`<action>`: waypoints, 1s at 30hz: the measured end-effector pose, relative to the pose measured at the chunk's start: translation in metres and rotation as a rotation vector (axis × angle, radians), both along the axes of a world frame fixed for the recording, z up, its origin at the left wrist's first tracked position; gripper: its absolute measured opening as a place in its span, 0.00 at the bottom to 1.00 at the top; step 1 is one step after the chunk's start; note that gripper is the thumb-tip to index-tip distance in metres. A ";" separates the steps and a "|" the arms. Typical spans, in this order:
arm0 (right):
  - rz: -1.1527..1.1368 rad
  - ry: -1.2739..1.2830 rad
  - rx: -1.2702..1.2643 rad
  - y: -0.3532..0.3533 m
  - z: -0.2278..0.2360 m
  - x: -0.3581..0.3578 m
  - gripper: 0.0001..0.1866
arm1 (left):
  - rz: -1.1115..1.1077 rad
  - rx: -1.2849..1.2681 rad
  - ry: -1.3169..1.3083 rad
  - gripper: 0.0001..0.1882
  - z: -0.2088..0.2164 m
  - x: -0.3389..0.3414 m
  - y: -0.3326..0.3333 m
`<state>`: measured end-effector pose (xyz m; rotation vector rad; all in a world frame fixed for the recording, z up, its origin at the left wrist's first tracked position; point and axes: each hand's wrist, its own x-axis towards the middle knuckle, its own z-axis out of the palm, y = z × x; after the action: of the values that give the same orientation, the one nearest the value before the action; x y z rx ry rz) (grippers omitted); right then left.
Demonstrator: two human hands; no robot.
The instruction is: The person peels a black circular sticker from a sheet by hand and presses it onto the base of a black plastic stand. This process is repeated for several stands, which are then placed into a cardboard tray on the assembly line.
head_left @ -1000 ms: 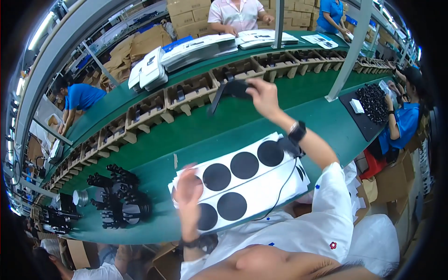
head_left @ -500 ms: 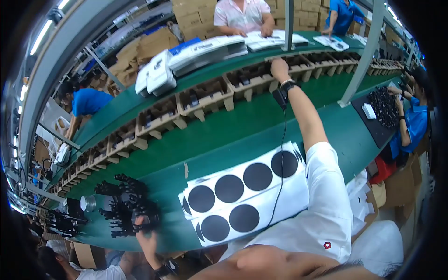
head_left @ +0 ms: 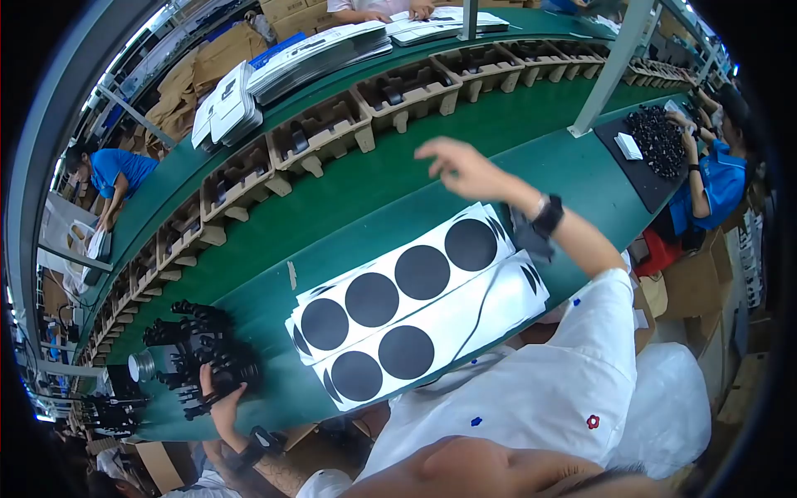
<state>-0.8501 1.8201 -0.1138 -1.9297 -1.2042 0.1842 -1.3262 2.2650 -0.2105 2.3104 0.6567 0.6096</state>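
My right hand (head_left: 469,170) hangs over the green belt, just short of a row of brown moulded pulp trays (head_left: 328,134) with black parts inside. Its forefinger stretches out, the other fingers curl loosely, and nothing shows in them. A black band with a cord circles that wrist. At the left, my left hand (head_left: 222,402) reaches into a pile of black plastic parts (head_left: 199,336), with thumb and forefinger around one of them; its other fingers are partly hidden. Between my arms lie white sheets (head_left: 490,319) bearing large black round stickers (head_left: 371,300).
A silver roll (head_left: 142,366) stands left of the black parts. White flat packs (head_left: 320,62) are stacked beyond the trays. A grey post (head_left: 610,75) rises at the right, near a co-worker (head_left: 714,195) and a heap of small black parts (head_left: 656,141). Other people work across the belt.
My right hand has drawn back from a tray toward me, its fingers loosening. The view has shifted, and my left hand stays at the black parts.
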 end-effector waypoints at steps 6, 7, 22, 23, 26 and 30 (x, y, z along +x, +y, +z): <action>0.098 -0.141 -0.073 -0.021 -0.053 -0.076 0.30 | 0.262 -0.096 -0.736 0.47 0.058 0.024 -0.073; 0.091 -0.238 -0.040 -0.019 -0.064 -0.076 0.30 | 0.270 -0.093 -0.734 0.47 0.067 0.032 -0.091; 0.247 -0.467 -0.230 0.006 -0.059 -0.082 0.28 | -0.208 -1.398 -0.650 0.35 -0.001 0.168 -0.240; 0.270 -0.499 -0.187 0.004 -0.060 -0.079 0.26 | -0.198 -1.401 -0.674 0.34 -0.002 0.168 -0.240; 0.329 -0.566 -0.099 -0.003 -0.062 -0.074 0.21 | -0.179 -1.399 -0.697 0.32 -0.003 0.167 -0.240; 0.178 -0.513 0.039 -0.036 -0.054 -0.088 0.12 | -0.164 -1.366 -0.678 0.32 -0.001 0.168 -0.237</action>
<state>-0.9378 1.7840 -0.1677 -1.8922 -1.6996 -0.2578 -1.1579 2.0277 -0.2111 0.7949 0.3319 0.5408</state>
